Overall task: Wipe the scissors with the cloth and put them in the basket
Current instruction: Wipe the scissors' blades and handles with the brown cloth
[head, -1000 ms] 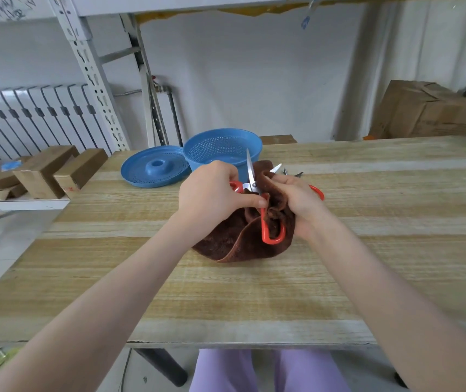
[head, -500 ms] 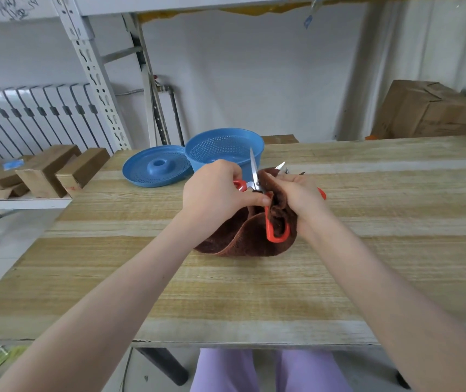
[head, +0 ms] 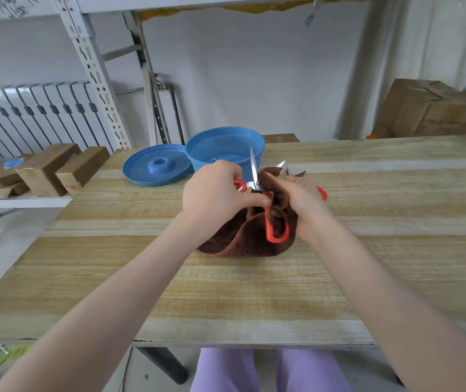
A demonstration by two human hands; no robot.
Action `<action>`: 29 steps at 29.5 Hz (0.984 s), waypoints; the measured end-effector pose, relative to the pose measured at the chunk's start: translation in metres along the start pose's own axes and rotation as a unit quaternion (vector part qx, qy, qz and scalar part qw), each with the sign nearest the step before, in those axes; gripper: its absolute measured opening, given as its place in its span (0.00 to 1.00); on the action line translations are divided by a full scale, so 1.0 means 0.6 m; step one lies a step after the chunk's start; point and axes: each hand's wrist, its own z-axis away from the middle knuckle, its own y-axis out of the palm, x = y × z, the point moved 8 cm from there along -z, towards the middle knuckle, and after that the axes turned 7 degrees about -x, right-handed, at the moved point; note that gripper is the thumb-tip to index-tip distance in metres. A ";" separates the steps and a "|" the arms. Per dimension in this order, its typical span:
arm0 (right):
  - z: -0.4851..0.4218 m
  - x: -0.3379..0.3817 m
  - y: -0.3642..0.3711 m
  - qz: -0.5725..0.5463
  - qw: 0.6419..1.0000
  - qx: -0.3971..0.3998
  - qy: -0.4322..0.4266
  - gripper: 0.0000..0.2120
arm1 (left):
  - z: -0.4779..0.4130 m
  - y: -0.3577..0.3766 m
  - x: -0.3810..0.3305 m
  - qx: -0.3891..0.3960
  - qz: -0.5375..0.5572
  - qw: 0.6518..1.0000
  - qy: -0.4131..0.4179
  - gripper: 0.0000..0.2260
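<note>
Both occupied: left hand (head: 214,193) is gripping the open scissors (head: 268,222) at the handles, right hand (head: 301,196) is bunching brown cloth (head: 243,239) around one blade.

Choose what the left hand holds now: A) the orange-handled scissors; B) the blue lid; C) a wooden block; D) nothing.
A: the left hand grips the scissors at the handle, one blade pointing up, while the right hand holds the brown cloth.
</note>
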 end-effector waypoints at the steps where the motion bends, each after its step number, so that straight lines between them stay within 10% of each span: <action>1: 0.000 0.001 0.006 -0.015 1.000 0.021 0.010 0.07 | 0.000 0.000 0.001 -0.002 0.001 1.000 -0.002 0.27; 29: -0.001 -0.014 -0.002 0.003 0.998 -0.035 -0.047 0.10 | 0.005 0.002 0.006 0.020 -0.046 0.999 0.008 0.29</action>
